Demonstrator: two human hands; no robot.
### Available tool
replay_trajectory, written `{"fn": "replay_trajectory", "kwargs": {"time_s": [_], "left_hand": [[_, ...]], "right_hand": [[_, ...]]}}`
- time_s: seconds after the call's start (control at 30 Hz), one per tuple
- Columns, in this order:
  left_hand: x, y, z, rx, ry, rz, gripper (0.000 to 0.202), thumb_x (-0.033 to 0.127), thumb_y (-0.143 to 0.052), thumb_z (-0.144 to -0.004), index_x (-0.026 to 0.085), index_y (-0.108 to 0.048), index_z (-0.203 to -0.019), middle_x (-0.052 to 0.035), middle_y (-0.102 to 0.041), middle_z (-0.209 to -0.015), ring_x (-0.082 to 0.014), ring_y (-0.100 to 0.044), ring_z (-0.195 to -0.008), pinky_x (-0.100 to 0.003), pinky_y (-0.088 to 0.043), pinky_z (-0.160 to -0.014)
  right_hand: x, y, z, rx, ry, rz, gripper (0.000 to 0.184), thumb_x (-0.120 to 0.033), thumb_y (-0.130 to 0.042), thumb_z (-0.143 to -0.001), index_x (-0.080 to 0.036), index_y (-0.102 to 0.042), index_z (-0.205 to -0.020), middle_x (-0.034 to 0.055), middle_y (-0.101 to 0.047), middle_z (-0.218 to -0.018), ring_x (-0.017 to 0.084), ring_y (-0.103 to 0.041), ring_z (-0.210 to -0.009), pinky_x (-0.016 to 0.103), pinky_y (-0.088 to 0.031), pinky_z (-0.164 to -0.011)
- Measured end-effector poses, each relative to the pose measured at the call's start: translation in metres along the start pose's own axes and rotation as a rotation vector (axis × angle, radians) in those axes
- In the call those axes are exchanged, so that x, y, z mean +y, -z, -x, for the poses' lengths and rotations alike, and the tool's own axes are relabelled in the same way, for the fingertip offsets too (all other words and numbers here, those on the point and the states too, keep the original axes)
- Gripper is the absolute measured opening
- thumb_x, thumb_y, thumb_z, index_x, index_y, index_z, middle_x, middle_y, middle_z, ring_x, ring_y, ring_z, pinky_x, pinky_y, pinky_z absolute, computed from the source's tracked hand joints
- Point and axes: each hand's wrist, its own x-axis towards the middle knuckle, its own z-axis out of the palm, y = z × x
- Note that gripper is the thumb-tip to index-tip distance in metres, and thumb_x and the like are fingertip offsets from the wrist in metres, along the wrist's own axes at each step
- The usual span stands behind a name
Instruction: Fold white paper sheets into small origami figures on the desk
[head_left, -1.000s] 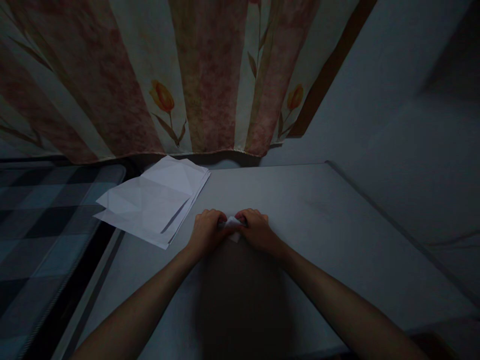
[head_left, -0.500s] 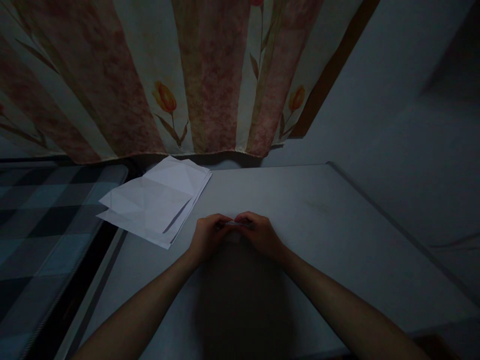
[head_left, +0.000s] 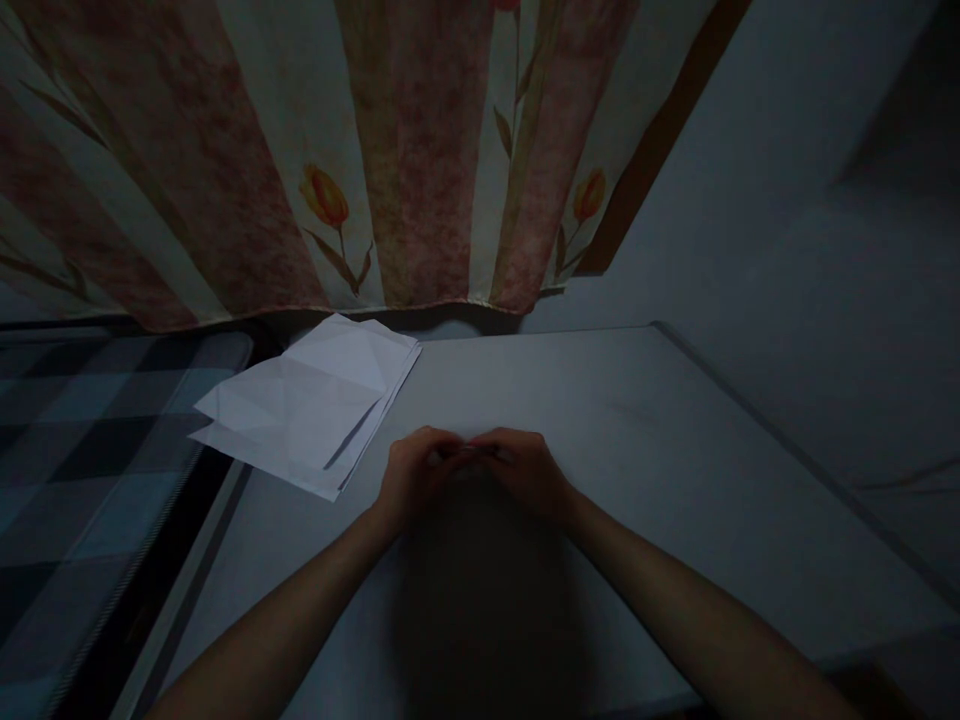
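My left hand (head_left: 421,465) and my right hand (head_left: 523,468) meet at the middle of the white table (head_left: 637,510). Their fingertips are closed together on a small piece of white paper (head_left: 469,447). Only a thin pale sliver of it shows between the fingers, so its shape cannot be made out. A dark shadow lies over the tabletop below both hands. To the left of my left hand rest several loose sheets of creased white paper (head_left: 300,400), stacked unevenly.
A checked mattress (head_left: 97,450) lies along the table's left side, with a dark gap between. Behind the table hangs a striped curtain (head_left: 435,160) with tulips. A pale wall (head_left: 787,330) stands to the right. The light is dim.
My fingers have drawn closer around the small paper, and less of it shows now. Both hands stay in nearly the same spot. The view has shifted slightly.
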Motion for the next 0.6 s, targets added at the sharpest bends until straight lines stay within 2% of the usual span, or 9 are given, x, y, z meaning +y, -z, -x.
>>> {"fn": "replay_trajectory", "kwargs": {"time_s": [0.1, 0.2, 0.27, 0.4, 0.5, 0.6], "left_hand": [[-0.006, 0.001, 0.001, 0.048, -0.187, -0.137, 0.009, 0.028, -0.063, -0.082, 0.021, -0.068, -0.081, -0.0014, -0.069, -0.076, -0.0145, -0.061, -0.072, -0.028, -0.048, -0.069], [-0.015, 0.002, 0.002, -0.070, -0.381, -0.293, 0.015, 0.025, -0.056, -0.087, 0.022, -0.067, -0.078, -0.0014, -0.069, -0.076, -0.0158, -0.059, -0.075, -0.030, -0.043, -0.071], [-0.018, 0.001, 0.003, -0.179, -0.445, -0.368, 0.017, 0.025, -0.052, -0.089, 0.022, -0.067, -0.081, -0.0020, -0.070, -0.079, -0.0163, -0.058, -0.078, -0.031, -0.042, -0.072], [-0.016, 0.001, 0.004, -0.298, -0.418, -0.463, 0.018, 0.023, -0.050, -0.088, 0.020, -0.067, -0.079, -0.0051, -0.067, -0.078, -0.0177, -0.057, -0.076, -0.031, -0.042, -0.069], [-0.012, 0.004, 0.004, -0.355, -0.407, -0.430, 0.015, 0.020, -0.053, -0.083, 0.019, -0.067, -0.087, -0.0070, -0.066, -0.084, -0.0197, -0.058, -0.081, -0.033, -0.044, -0.073], [-0.012, 0.006, 0.002, -0.377, -0.382, -0.343, 0.016, 0.019, -0.054, -0.082, 0.020, -0.068, -0.091, -0.0071, -0.067, -0.089, -0.0199, -0.059, -0.086, -0.033, -0.046, -0.077]], "right_hand": [[0.005, -0.001, 0.001, 0.113, 0.087, 0.074, 0.013, -0.020, -0.056, -0.087, -0.023, -0.068, -0.092, 0.0041, -0.072, -0.091, 0.018, -0.066, -0.086, 0.033, -0.049, -0.080], [0.014, -0.002, 0.002, 0.070, 0.168, 0.191, 0.011, -0.016, -0.059, -0.084, -0.022, -0.067, -0.085, 0.0034, -0.072, -0.090, 0.019, -0.064, -0.089, 0.036, -0.045, -0.083], [0.019, -0.003, 0.003, -0.001, 0.181, 0.265, 0.010, -0.013, -0.061, -0.082, -0.022, -0.067, -0.083, 0.0029, -0.071, -0.089, 0.020, -0.062, -0.088, 0.036, -0.043, -0.081], [0.017, -0.002, 0.006, -0.083, 0.163, 0.338, 0.015, -0.010, -0.061, -0.078, -0.020, -0.068, -0.086, 0.0046, -0.069, -0.093, 0.021, -0.059, -0.090, 0.036, -0.041, -0.081], [0.012, 0.001, 0.007, -0.115, 0.150, 0.337, 0.022, -0.010, -0.063, -0.073, -0.021, -0.069, -0.091, 0.0060, -0.068, -0.100, 0.022, -0.058, -0.093, 0.038, -0.041, -0.083], [0.010, 0.002, 0.004, -0.097, 0.110, 0.276, 0.013, -0.015, -0.064, -0.076, -0.021, -0.071, -0.086, 0.0052, -0.068, -0.096, 0.021, -0.058, -0.090, 0.037, -0.042, -0.081]]}}
